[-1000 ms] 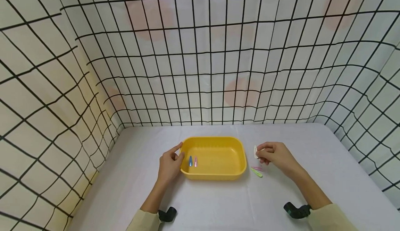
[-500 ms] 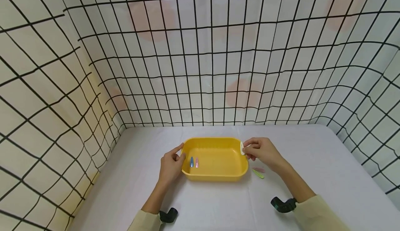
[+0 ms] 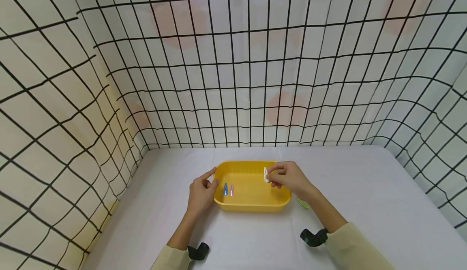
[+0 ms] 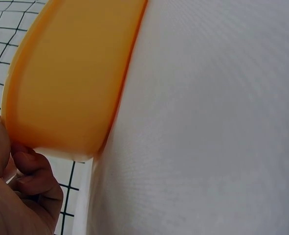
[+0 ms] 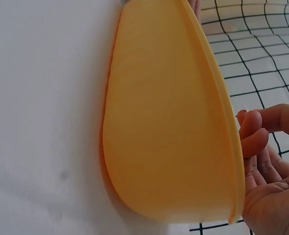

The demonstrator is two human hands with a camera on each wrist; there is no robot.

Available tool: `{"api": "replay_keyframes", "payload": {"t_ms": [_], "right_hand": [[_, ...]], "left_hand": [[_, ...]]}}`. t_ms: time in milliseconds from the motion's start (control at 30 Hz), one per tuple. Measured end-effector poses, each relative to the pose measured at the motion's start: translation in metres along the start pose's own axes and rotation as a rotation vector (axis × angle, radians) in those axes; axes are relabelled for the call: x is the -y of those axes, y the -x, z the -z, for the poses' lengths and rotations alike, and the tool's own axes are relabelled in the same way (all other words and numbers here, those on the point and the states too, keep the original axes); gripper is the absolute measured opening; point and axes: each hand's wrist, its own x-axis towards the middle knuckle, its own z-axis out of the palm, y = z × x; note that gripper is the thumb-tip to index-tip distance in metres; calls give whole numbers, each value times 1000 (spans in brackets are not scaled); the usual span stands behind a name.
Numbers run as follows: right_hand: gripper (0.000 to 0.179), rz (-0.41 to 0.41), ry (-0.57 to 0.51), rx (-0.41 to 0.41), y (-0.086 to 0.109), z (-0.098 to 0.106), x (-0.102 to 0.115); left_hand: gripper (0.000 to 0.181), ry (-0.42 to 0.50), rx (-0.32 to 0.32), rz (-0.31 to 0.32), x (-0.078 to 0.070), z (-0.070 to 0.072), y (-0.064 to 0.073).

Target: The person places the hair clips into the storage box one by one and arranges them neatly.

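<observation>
A yellow plastic tray (image 3: 251, 207) stands on the white table. My left hand (image 3: 199, 195) holds the tray's left end, thumb at the rim; the left wrist view shows its fingers against the tray wall (image 4: 66, 78). Over the right part of the tray, my right hand (image 3: 290, 178) pinches a white snap hair clip (image 3: 265, 174) between thumb and fingertips. In the right wrist view the tray's wall hides most of that clip. A blue hair clip (image 3: 226, 189) and a pink hair clip (image 3: 231, 189) lie side by side inside, near the left end.
A green hair clip (image 3: 302, 203) lies on the table just right of the tray, partly covered by the right forearm. A black grid-patterned white backdrop (image 3: 233, 75) rises behind and on both sides of the table (image 3: 251, 241).
My right hand has carried the white hair clip leftward from beside the tray, across its right rim, to above its inside. A second pink clip beside the green one is now hidden. The left hand stays put.
</observation>
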Motion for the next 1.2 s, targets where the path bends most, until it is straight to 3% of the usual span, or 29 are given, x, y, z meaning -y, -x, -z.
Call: {"api": "replay_keyframes", "payload": {"t_ms": [400, 800, 1200], "right_hand": [[24, -15, 37, -2, -17, -31, 1], [15, -86, 118, -24, -34, -56, 7], [11, -109, 137, 32, -45, -75, 1]], "left_hand": [[44, -9, -11, -5, 1, 0, -1], [44, -9, -5, -6, 0, 0, -1], [44, -15, -1, -10, 2, -1, -1]]}}
